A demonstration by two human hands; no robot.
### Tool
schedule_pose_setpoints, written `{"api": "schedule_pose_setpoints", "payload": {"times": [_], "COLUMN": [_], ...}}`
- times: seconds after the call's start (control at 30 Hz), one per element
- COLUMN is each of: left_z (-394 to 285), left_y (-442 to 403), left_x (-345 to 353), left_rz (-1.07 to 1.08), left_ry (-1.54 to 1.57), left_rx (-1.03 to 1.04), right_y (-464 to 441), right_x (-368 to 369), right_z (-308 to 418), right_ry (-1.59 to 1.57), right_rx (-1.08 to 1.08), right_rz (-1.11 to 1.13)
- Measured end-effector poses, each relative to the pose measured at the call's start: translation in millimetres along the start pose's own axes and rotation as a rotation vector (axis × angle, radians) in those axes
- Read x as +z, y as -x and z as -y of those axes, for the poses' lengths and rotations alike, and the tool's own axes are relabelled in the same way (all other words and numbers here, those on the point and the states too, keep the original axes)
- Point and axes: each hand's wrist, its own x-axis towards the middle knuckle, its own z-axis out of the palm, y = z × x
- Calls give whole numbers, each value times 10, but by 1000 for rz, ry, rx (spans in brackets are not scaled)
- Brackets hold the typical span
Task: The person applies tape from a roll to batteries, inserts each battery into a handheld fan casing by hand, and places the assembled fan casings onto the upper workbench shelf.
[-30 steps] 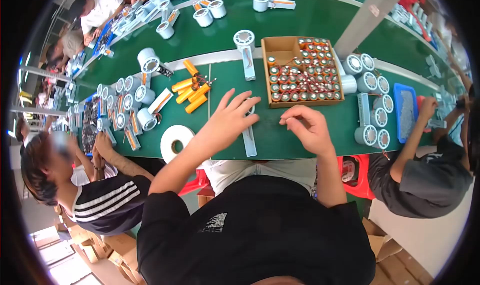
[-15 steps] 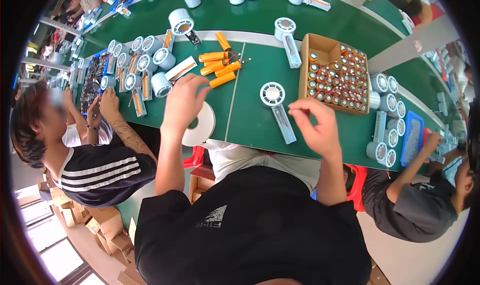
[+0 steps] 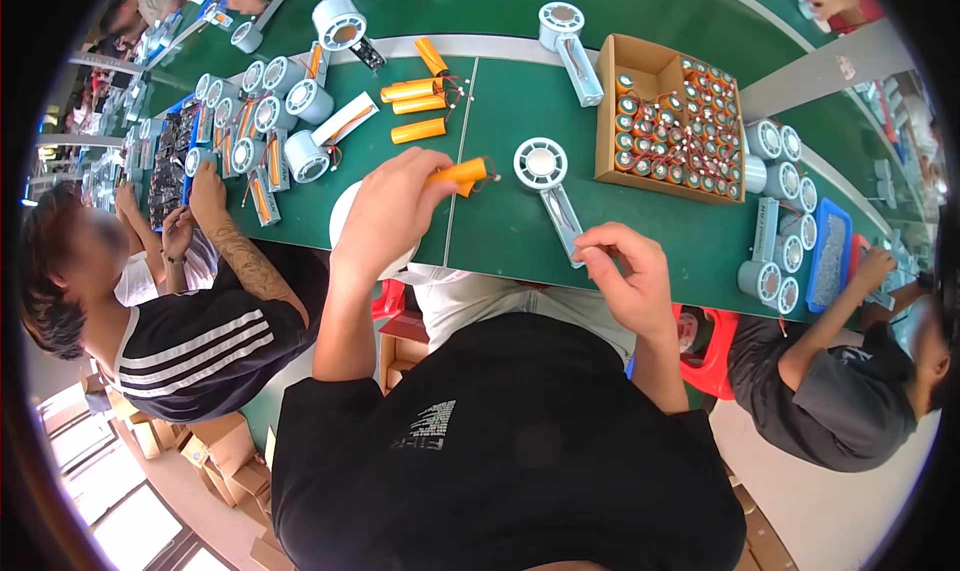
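My left hand [image 3: 393,203] is closed around an orange battery cell [image 3: 462,170] with thin wires at its right end. Another bit of orange shows just below it; I cannot tell whether that is a second cell. To the right lies a pale blue handheld fan [image 3: 541,164], its round head away from me and its open handle toward me. My right hand [image 3: 632,276] has thumb and forefinger pinched at the near end of that handle. Several more orange cells [image 3: 418,131] with wires lie beyond my left hand.
A cardboard box [image 3: 606,121] of wired cells stands at the back right, beside another fan [image 3: 572,56]. Several fans [image 3: 308,101] cluster at left, more [image 3: 790,186] at right near a blue tray [image 3: 828,256]. A white roll [image 3: 345,216] is partly behind my left hand. Co-workers sit on both sides.
My left hand has taken hold of an orange cell and shifted right with it. My right hand has come down to the fan's handle end. The view has tilted slightly.
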Motion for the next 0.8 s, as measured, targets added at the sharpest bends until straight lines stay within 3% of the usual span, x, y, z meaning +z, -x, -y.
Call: {"api": "schedule_pose_setpoints", "payload": {"times": [0.13, 0.17, 0.3, 0.33, 0.47, 0.63, 0.8], "left_z": [266, 278, 154, 146, 86, -41, 170], "left_y": [-172, -175, -209, -179, 10, 73, -172], "left_x": [269, 302, 398, 407, 425, 688, 644], "left_rz": [-4, 0, -511, -518, -298, -111, -329], "left_ry": [1154, 1153, 1807, 1804, 2190, 2294, 2337], "left_rx": [-471, -470, -371, -376, -26, 144, 93], "right_y": [25, 35, 67, 75, 118, 4, -65], "right_x": [110, 104, 39, 28, -20, 281, 564], "right_z": [-9, -10, -9, -25, -105, -101, -281], "right_ry": [-21, -22, -60, -64, -198, -398, -343], "right_rx": [-49, -48, -16, -14, 59, 214, 284], "right_rz": [126, 121, 89, 95, 135, 244, 396]}}
